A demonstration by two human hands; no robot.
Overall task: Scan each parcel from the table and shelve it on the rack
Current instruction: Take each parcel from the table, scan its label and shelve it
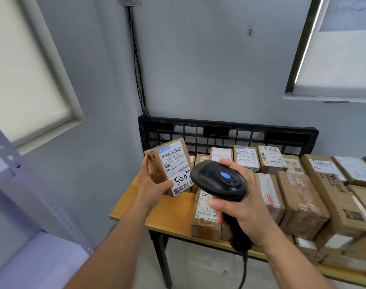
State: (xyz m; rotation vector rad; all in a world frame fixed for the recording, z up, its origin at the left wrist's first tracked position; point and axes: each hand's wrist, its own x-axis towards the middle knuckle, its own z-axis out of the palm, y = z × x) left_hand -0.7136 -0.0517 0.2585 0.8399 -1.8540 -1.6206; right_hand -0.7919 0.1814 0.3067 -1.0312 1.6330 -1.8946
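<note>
Grey walls meet in a corner behind the wooden counter [127, 202], crowded with taped brown cardboard parcels [301, 202]. My left hand [152, 187] grips a small brown cardboard parcel [169, 166] above the counter's near-left corner, white label facing me (handwritten digits on it). My right hand [243, 207] is wrapped round the black handheld barcode scanner [218, 180], its head just beside the label. The pale metal rack [5, 161] stands at left.

Over the desk's [134, 197] left end the left grip [150, 184] holds a parcel [169, 165], with the scanner [219, 180] in the right grip [240, 207] just right of it, other parcels [303, 195] packed across the desk to the right, a pallet [226, 130] seemingly on edge behind them, and the rack [9, 163] near left.
</note>
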